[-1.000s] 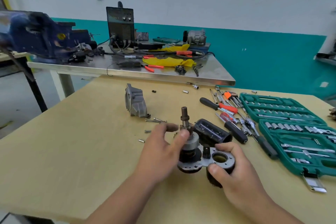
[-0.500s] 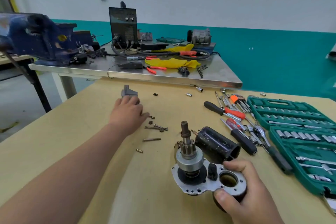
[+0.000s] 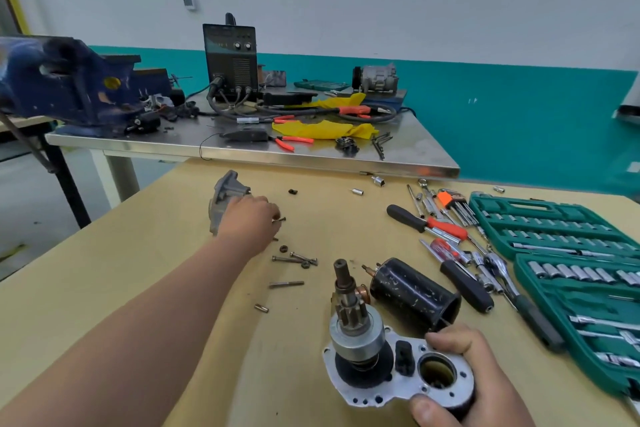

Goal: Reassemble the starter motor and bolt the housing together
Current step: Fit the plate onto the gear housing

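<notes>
Head view: the tan worktop (image 3: 138, 253) is strewn with parts, with a green socket case (image 3: 519, 206) off to the right. Near right, the right hand (image 3: 485, 381) grips the starter assembly (image 3: 367, 357) by its flanged plate, thumb on the near edge, pinion shaft pointing up. Just beyond it the black motor casing (image 3: 415, 291) lies on its side. Far left, the grey nose housing (image 3: 225, 198) sits partly behind the left hand (image 3: 249, 222). Long bolts (image 3: 294, 258) lie loose between the hands. The left fingers (image 3: 268, 210) curl at a small screw (image 3: 281, 219); pinched or only touched, I can't tell. It looks like fastener gathering. Best to hold the assembly upright, seat the housing squarely over the pinion, then tighten the bolts evenly.
</notes>
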Demonstrator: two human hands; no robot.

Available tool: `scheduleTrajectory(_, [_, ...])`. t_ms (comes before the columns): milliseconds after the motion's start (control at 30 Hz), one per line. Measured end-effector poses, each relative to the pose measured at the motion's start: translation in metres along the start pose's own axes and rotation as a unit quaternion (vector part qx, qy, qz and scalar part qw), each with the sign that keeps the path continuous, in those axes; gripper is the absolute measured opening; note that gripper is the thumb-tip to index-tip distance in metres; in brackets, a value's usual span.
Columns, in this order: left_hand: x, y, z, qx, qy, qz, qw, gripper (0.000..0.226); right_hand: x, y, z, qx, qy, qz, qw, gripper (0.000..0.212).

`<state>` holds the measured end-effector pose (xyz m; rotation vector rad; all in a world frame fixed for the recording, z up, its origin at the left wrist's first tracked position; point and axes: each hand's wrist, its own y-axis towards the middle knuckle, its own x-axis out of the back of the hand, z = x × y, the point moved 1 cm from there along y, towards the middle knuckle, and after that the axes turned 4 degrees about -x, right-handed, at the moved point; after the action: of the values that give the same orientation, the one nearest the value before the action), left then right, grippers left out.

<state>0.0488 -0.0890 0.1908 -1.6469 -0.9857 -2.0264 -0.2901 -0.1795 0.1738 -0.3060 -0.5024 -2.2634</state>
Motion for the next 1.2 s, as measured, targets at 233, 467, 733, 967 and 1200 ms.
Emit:
scheduleTrajectory(233, [-0.005, 0.013, -0.003, 0.043, -0.059, 0.156, 0.985, 0.028, 0.000, 0.001, -0.002, 0.019, -0.030, 0.022, 0.999, 0.059])
scheduleTrajectory(467, [-0.008, -0.007, -0.004, 0.025, -0.041, 0.123, 0.991, 0.025, -0.001, -0.003, 0.001, 0.048, -0.057, 0.007, 0.997, 0.058])
scheduleTrajectory(733, [0.014, -0.068, -0.001, 0.075, -0.254, 0.050, 0.963, 0.018, 0.002, -0.003, 0.002, 0.056, -0.052, 0.019, 0.997, 0.052])
scheduleTrajectory(967, [0.105, -0.114, -0.050, 0.040, -0.597, -0.025, 0.801, 0.009, 0.001, -0.004, 0.001, 0.070, -0.070, 0.030, 0.995, 0.053])
scheduleTrajectory(1200, [0.182, -0.129, -0.120, -0.173, -0.218, 0.076, 0.958, 0.016, -0.003, -0.012, 0.000, 0.112, -0.080, 0.063, 0.988, 0.049])
